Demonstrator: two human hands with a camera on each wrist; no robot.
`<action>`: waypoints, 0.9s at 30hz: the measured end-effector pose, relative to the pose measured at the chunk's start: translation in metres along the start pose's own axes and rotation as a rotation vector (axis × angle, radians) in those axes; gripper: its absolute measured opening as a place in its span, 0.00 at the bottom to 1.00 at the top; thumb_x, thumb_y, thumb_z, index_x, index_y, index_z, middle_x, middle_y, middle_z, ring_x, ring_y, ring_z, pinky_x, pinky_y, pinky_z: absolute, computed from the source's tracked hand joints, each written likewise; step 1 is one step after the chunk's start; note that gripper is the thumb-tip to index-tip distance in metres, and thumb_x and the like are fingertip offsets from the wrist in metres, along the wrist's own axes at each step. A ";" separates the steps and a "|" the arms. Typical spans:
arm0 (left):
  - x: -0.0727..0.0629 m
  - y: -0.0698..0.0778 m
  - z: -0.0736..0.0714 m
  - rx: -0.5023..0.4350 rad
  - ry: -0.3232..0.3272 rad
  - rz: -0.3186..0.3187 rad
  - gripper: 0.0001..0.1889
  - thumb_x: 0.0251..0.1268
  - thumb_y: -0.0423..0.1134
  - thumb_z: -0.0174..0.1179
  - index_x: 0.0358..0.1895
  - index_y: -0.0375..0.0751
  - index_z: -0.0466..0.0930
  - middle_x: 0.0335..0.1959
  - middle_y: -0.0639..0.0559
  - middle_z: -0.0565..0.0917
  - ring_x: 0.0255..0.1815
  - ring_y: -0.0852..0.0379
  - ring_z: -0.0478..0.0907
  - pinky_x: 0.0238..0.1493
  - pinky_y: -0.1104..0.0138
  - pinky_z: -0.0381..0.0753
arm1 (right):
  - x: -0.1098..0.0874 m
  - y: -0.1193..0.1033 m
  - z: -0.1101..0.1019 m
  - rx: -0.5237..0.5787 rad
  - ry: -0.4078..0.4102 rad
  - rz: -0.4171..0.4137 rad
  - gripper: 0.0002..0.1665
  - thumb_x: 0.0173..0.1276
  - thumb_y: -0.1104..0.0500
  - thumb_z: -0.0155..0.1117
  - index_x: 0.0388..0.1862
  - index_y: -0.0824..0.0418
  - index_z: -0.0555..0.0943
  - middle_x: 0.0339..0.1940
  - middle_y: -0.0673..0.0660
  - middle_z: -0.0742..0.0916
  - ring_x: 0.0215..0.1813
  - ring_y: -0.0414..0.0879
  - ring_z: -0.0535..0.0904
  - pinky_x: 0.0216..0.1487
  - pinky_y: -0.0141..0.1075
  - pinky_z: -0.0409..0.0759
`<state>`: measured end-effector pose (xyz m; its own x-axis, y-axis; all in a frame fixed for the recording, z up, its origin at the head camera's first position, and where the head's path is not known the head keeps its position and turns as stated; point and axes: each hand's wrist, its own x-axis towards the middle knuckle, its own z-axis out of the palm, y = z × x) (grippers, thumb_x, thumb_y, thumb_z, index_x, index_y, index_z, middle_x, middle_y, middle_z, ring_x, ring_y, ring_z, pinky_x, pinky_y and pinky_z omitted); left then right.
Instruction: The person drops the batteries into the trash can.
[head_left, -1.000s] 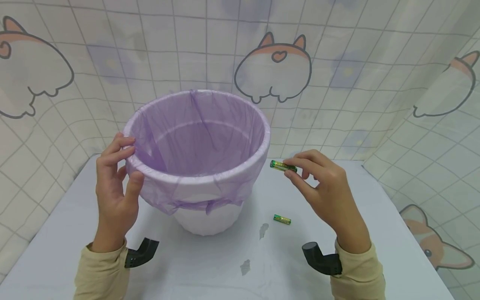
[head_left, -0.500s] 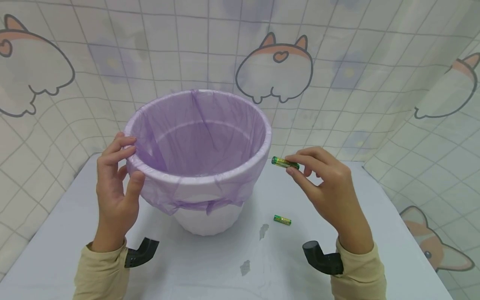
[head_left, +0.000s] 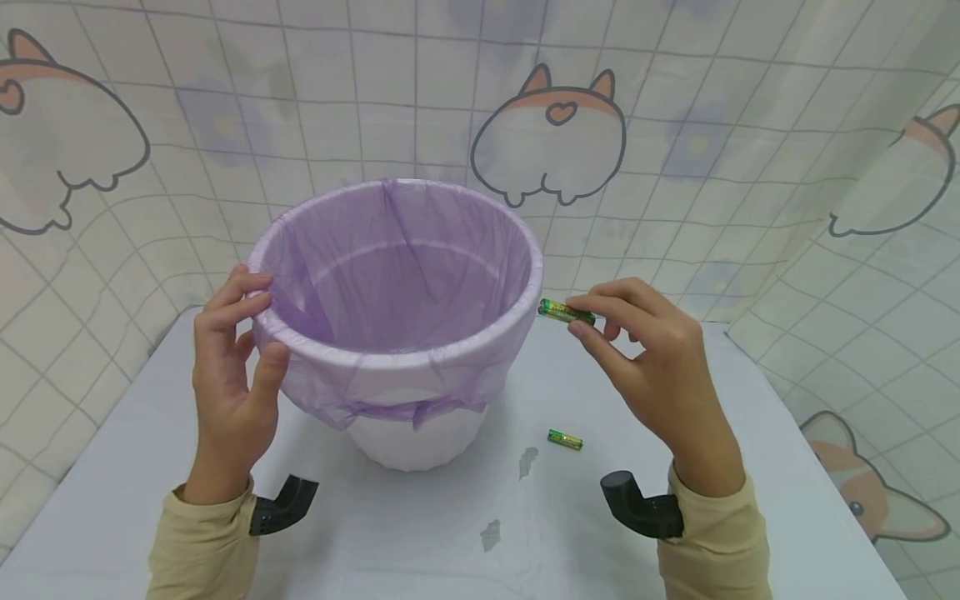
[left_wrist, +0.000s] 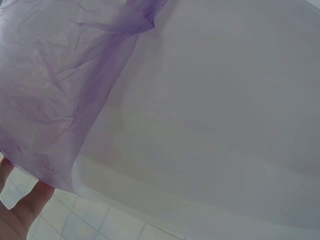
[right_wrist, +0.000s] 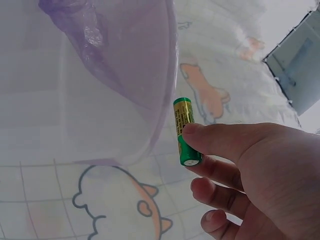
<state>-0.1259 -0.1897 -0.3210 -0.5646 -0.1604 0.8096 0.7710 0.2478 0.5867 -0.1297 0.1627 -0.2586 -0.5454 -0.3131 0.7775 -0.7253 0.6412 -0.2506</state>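
A white trash bin stands on the table, lined with a purple trash bag folded down over its rim. At the bin's left side, my left hand holds the rim, fingertips over the edge and thumb against the outside. My right hand pinches a green and gold battery between thumb and fingers, just outside the rim on the right. In the right wrist view the same battery shows its flat end near the palm. A second battery lies on the table below the right hand.
Two grey patches mark the white table in front of the bin. Behind and at the sides hangs a gridded curtain with cartoon dogs. Black wrist mounts stick out from both sleeves.
My right hand has risen a little with the battery, and over the last half second moved slightly left toward the rim. The left hand and bin stay in place.
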 end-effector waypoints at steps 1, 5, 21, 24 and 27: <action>0.000 0.000 0.000 0.001 0.000 0.000 0.29 0.68 0.45 0.58 0.55 0.19 0.65 0.64 0.48 0.72 0.76 0.44 0.56 0.58 0.69 0.74 | 0.001 0.000 0.000 0.006 -0.001 -0.001 0.11 0.56 0.67 0.72 0.40 0.64 0.87 0.36 0.55 0.85 0.30 0.40 0.72 0.32 0.22 0.67; 0.000 0.000 0.000 0.001 0.000 0.002 0.29 0.68 0.45 0.58 0.55 0.19 0.65 0.64 0.48 0.72 0.76 0.44 0.56 0.59 0.69 0.74 | 0.005 -0.001 0.001 0.021 0.004 -0.015 0.11 0.56 0.67 0.72 0.40 0.64 0.87 0.36 0.55 0.85 0.30 0.40 0.72 0.31 0.22 0.65; -0.001 0.000 0.000 0.006 -0.002 0.001 0.29 0.68 0.46 0.58 0.55 0.19 0.64 0.64 0.48 0.72 0.76 0.43 0.56 0.59 0.68 0.73 | 0.020 -0.008 0.007 0.042 -0.011 -0.046 0.11 0.57 0.67 0.72 0.41 0.64 0.87 0.37 0.55 0.85 0.32 0.41 0.72 0.33 0.22 0.67; 0.000 -0.001 0.000 0.009 -0.004 0.003 0.29 0.68 0.46 0.58 0.55 0.18 0.64 0.64 0.48 0.72 0.76 0.43 0.55 0.59 0.68 0.73 | 0.023 -0.009 0.007 0.044 -0.018 -0.053 0.11 0.58 0.67 0.72 0.41 0.64 0.87 0.37 0.56 0.85 0.32 0.41 0.73 0.34 0.22 0.68; 0.000 0.000 0.000 0.010 -0.005 0.003 0.30 0.68 0.46 0.58 0.55 0.19 0.64 0.64 0.48 0.72 0.76 0.44 0.55 0.59 0.68 0.73 | 0.026 -0.010 0.008 0.047 -0.027 -0.066 0.10 0.58 0.67 0.71 0.41 0.64 0.87 0.37 0.56 0.85 0.32 0.41 0.73 0.35 0.22 0.68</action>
<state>-0.1260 -0.1900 -0.3215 -0.5635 -0.1550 0.8115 0.7699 0.2575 0.5838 -0.1402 0.1430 -0.2403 -0.5060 -0.3729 0.7778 -0.7789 0.5848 -0.2264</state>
